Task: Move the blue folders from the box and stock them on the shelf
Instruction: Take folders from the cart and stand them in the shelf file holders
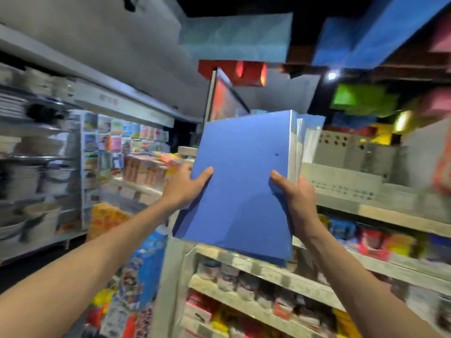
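A stack of blue folders [240,176] is held up in front of me, upright and tilted slightly left, with pale spines showing on its right edge. My left hand [184,185] grips the stack's left edge, thumb on the front cover. On the other side, my right hand [294,195] grips the lower right edge, thumb on the cover too. The stack hangs above the front edge of a pale wooden shelf [380,211] on the right. The box is not in view.
Grey perforated baskets [346,152] stand on the upper right shelf. Lower shelves [268,272] hold packaged goods. A rack of colourful cards [122,140] and stacked items fill the left aisle. Coloured boxes sit overhead. The frame is motion-blurred.
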A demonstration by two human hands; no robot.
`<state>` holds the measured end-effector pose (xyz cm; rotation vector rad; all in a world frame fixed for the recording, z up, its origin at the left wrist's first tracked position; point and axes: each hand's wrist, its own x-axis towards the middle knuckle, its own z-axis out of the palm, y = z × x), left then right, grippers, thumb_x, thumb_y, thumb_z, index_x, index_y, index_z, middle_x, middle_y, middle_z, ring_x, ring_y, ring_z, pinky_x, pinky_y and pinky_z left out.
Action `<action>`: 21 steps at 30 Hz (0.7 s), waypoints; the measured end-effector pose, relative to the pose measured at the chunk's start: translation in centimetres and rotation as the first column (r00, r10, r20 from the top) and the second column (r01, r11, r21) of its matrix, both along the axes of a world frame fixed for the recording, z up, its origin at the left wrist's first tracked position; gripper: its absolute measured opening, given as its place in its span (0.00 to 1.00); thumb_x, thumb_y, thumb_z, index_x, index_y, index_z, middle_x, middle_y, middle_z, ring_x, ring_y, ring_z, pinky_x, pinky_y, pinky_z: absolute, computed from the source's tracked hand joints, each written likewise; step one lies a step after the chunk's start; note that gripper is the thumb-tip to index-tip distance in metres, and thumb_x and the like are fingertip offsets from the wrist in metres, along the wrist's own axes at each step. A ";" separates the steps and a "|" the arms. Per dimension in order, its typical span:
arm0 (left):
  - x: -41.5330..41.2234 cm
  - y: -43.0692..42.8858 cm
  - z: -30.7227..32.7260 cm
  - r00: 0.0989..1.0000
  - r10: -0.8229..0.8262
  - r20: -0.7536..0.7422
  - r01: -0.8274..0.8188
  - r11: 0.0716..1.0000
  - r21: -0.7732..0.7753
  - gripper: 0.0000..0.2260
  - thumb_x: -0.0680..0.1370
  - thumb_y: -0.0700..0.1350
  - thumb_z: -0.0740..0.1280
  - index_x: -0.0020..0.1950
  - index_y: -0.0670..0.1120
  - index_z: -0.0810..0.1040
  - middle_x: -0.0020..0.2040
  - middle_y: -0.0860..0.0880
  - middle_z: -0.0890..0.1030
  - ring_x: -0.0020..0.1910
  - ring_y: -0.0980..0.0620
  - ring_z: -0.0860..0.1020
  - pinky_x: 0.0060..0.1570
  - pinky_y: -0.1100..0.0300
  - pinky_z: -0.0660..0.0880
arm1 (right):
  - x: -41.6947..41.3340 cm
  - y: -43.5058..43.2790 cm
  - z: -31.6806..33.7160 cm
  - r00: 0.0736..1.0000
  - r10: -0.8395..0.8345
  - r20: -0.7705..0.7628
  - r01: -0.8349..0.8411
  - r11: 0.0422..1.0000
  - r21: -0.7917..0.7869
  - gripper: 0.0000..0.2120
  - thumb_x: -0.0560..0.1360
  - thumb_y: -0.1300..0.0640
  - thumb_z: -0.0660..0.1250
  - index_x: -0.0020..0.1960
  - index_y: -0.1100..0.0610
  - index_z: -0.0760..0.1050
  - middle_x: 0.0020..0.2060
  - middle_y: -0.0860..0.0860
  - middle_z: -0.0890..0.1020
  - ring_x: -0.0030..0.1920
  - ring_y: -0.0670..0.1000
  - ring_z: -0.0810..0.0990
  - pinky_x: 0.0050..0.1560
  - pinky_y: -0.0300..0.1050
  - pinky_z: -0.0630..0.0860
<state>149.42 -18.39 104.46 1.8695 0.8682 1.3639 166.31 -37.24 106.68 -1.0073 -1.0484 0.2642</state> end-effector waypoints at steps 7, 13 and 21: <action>13.4 -8.0 5.8 0.988 -0.050 -0.146 0.085 0.965 0.246 0.27 0.76 0.67 0.65 0.67 0.50 0.74 0.56 0.50 0.84 0.59 0.45 0.80 0.59 0.49 0.75 | 10.4 -9.5 4.6 0.935 -0.354 0.023 0.350 0.931 0.099 0.19 0.68 0.46 0.75 0.55 0.53 0.80 0.48 0.52 0.86 0.48 0.57 0.86 0.48 0.64 0.82; 22.3 -10.6 8.6 0.974 -0.091 -0.208 0.167 0.907 0.387 0.24 0.78 0.66 0.64 0.67 0.53 0.74 0.61 0.50 0.82 0.59 0.46 0.80 0.53 0.53 0.72 | 15.7 -12.6 8.5 0.776 -0.628 0.056 0.604 0.766 0.218 0.09 0.70 0.51 0.75 0.46 0.53 0.79 0.39 0.46 0.85 0.39 0.46 0.84 0.44 0.53 0.83; 31.7 -5.8 9.9 0.963 -0.077 -0.257 0.225 0.754 0.617 0.21 0.80 0.60 0.63 0.73 0.57 0.72 0.64 0.47 0.81 0.63 0.45 0.78 0.59 0.51 0.73 | 22.8 -10.1 12.6 0.585 -0.808 0.077 0.745 0.572 0.343 0.10 0.74 0.54 0.73 0.49 0.56 0.75 0.38 0.43 0.79 0.36 0.37 0.77 0.34 0.31 0.70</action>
